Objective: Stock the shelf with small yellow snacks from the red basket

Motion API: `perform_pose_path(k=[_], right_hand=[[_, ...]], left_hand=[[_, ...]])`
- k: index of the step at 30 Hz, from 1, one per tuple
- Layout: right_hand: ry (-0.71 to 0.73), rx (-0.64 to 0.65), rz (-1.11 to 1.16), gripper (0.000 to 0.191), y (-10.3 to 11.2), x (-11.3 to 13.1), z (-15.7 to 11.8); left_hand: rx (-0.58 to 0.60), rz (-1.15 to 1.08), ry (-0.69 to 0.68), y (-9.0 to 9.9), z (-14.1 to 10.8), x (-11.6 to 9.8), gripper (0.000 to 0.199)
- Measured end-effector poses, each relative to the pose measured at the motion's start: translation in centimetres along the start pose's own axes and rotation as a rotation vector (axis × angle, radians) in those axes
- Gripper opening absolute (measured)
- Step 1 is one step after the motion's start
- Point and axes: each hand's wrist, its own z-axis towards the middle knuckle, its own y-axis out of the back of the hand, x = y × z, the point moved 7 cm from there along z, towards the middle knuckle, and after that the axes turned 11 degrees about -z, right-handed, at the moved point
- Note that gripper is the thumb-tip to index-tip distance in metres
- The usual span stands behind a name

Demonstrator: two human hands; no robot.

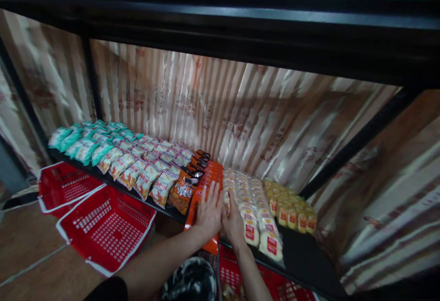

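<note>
My left hand [209,210] lies with its fingers stretched out over the row of orange packets [211,177]. Close beside it, my right hand [233,220] rests along the left side of the clear-wrapped white breads [250,227], its fingers extended. The fingers of neither hand are wrapped round anything. To the left of the orange packets stands a brown-orange snack bag [181,195], followed by rows of white and orange snack bags [163,187]. Part of the orange row and the nearest bread row is hidden behind my hands.
Teal-and-white packets [85,151] fill the left end of the black shelf [302,255]; small yellow wrapped cakes [292,217] stand toward its right. Below are red baskets [115,232] and a dark round container [192,280]. A black beam [220,21] crosses above, with striped curtain [165,90] behind.
</note>
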Motion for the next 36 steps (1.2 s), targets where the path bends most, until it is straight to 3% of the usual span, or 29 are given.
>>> perform_pose_path(k=[3, 7, 10, 13, 16, 19, 23, 28, 36], right_hand=[[0.090, 0.017, 0.044, 0.055, -3.3, 5.5, 1.2], [0.069, 0.088, 0.111, 0.053, -7.1, 9.0, 1.8], [0.029, 0.075, 0.069, 0.054, -7.8, 9.9, 1.7], [0.040, 0.019, -0.018, 0.054, -7.2, 11.1, 1.6], [0.094, 0.011, -0.088, 0.052, -7.4, 12.8, 1.3], [0.150, 0.008, -0.171, 0.048, -8.6, 13.9, 0.8], [0.184, 0.001, -0.257, 0.046, -10.4, 14.5, 0.1], [0.198, -0.008, -0.343, 0.044, -11.1, 16.1, -0.6], [0.125, 0.017, -0.462, 0.043, -11.3, 20.4, -2.4]], left_hand=[[-0.063, 0.060, 0.128, 3.3, -0.4, 5.7, 0.055], [0.049, 0.028, 0.132, 3.5, -0.5, 10.3, 0.056], [0.075, -0.012, 0.098, 3.7, -0.7, 11.5, 0.055], [-0.002, -0.016, 0.066, 5.6, -1.1, 12.3, 0.056], [-0.108, 0.000, 0.137, 8.2, -1.8, 14.2, 0.056], [-0.135, 0.022, 0.250, 9.9, -2.8, 16.5, 0.058], [-0.030, 0.030, 0.313, 9.6, -4.2, 18.6, 0.062], [0.132, 0.038, 0.258, 8.7, -5.6, 19.6, 0.066], [0.244, 0.046, 0.242, 8.8, -5.0, 21.1, 0.058]])
